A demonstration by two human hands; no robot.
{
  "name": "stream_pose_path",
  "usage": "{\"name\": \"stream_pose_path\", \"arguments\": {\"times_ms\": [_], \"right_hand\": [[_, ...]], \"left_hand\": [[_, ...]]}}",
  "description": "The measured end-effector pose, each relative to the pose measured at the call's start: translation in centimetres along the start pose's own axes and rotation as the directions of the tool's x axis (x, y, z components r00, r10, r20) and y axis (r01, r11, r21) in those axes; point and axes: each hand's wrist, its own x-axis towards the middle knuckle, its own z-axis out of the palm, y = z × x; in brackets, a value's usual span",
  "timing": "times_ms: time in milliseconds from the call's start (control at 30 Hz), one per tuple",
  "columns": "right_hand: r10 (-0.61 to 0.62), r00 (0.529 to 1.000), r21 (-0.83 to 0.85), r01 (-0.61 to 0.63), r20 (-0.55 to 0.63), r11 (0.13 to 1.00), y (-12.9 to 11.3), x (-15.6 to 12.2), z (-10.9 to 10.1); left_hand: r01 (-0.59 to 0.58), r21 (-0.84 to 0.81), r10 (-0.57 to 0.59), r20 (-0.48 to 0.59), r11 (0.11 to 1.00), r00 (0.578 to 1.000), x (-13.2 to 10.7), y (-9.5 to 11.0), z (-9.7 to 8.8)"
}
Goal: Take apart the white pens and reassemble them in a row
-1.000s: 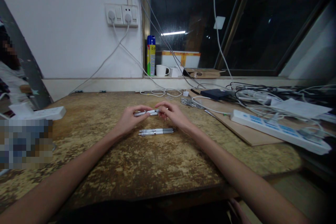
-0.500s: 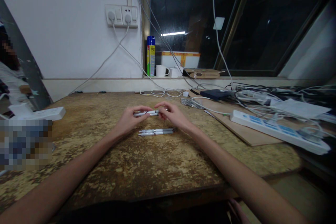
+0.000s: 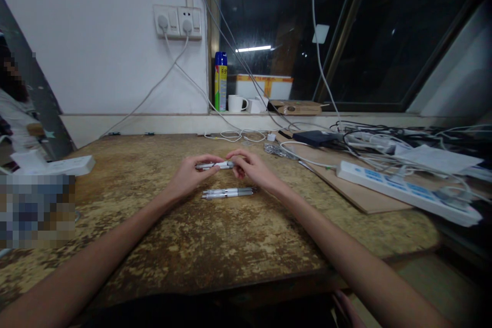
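Head camera: from my end I see a white power strip [image 3: 71,165] at the left of the worn table [image 3: 184,246], two loose pens [image 3: 226,193] side by side mid-table, then crumpled plastic [image 3: 279,150], a flat board [image 3: 369,203] and tangled cables [image 3: 361,138] on the right. The loose pens lie just on my side of both hands, grey sections to the right. My left hand [image 3: 191,171] has its grip pinched on a white pen [image 3: 224,164] over mid-table, its long axis running left-right; fingers hide which end is the tip. My right hand [image 3: 251,168] curls at its right end; whether that grip clasps, I can't tell.
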Motion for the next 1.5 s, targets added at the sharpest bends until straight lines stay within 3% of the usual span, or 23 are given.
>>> {"name": "stream_pose_path", "arguments": {"times_ms": [167,333,833,1033,1167,1500], "right_hand": [[-0.057,0.998,-0.053,0.055,-0.033,0.997,0.1,0.0,-0.1],[-0.006,1.000,-0.007,0.006,-0.008,1.000,0.0,0.0,-0.1],[-0.032,0.999,-0.060,0.029,-0.035,0.998,-0.3,-0.1,-0.2],[0.007,1.000,-0.022,-0.007,0.010,1.000,-0.3,-0.2,-0.1],[-0.052,0.999,-0.045,0.051,-0.009,0.998,-0.4,-0.2,-0.2],[-0.065,0.996,-0.022,0.066,0.055,0.998,-1.1,-0.6,-0.4]], "left_hand": [[-0.010,0.002,0.010,-0.008,1.000,1.000,0.0,0.0,-0.1],[-0.029,0.017,0.029,-0.005,0.999,1.000,0.1,0.0,0.0],[-0.020,0.010,0.020,0.005,1.000,1.000,0.1,0.0,-0.2],[0.006,-0.005,-0.006,0.004,1.000,1.000,0.0,0.0,-0.1],[-0.001,-0.005,0.001,-0.016,1.000,1.000,0.0,-0.1,0.0],[-0.085,0.152,0.087,-0.008,0.985,0.996,0.1,0.8,-1.0]]}}
